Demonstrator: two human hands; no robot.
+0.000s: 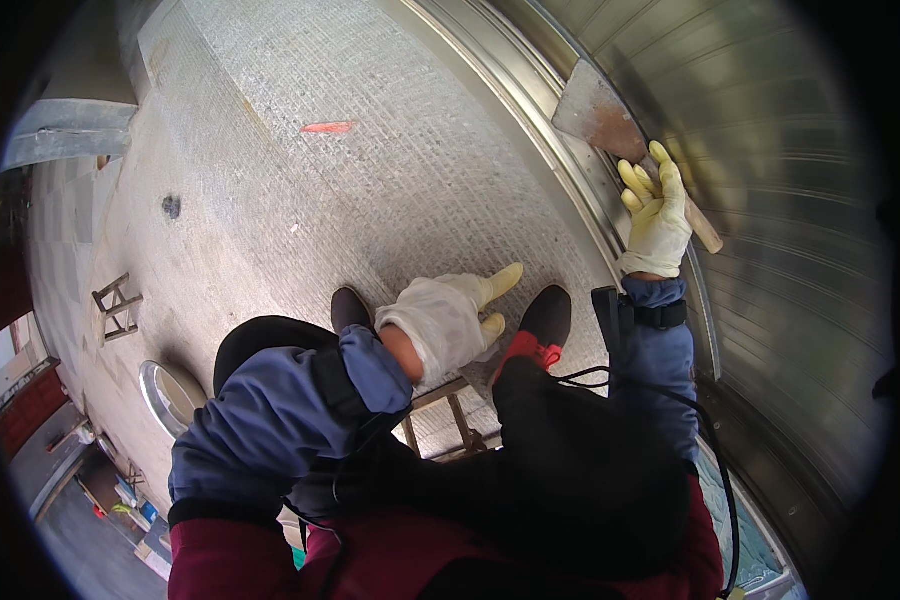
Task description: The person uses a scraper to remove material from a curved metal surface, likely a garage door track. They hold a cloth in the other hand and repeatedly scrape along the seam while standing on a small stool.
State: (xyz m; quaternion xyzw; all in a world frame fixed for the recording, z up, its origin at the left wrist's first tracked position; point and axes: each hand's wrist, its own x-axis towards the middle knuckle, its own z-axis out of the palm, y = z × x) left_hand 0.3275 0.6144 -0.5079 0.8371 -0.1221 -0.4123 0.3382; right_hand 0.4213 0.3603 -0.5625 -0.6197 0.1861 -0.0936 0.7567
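Note:
My right hand (658, 217), in a pale yellow glove, holds a wide scraper (604, 120) by its wooden handle, at the metal shutter door (787, 247) on the right. The scraper's blade is flat, worn and partly rust-brown; it lies over the metal door frame. My left hand (457, 319), in a yellow glove with a whitish plastic cover over it, hangs above the floor between my shoes. Two of its fingers point to the right; nothing shows in them, though the palm is hidden.
The textured floor (390, 195) carries a red strip (328, 127) and a dark lump (171, 206). A small wooden stool (117, 307) stands at the left, above a round metal basin (171, 397). Wooden bars (457, 420) show beneath me. A black cable (709, 427) runs by my right arm.

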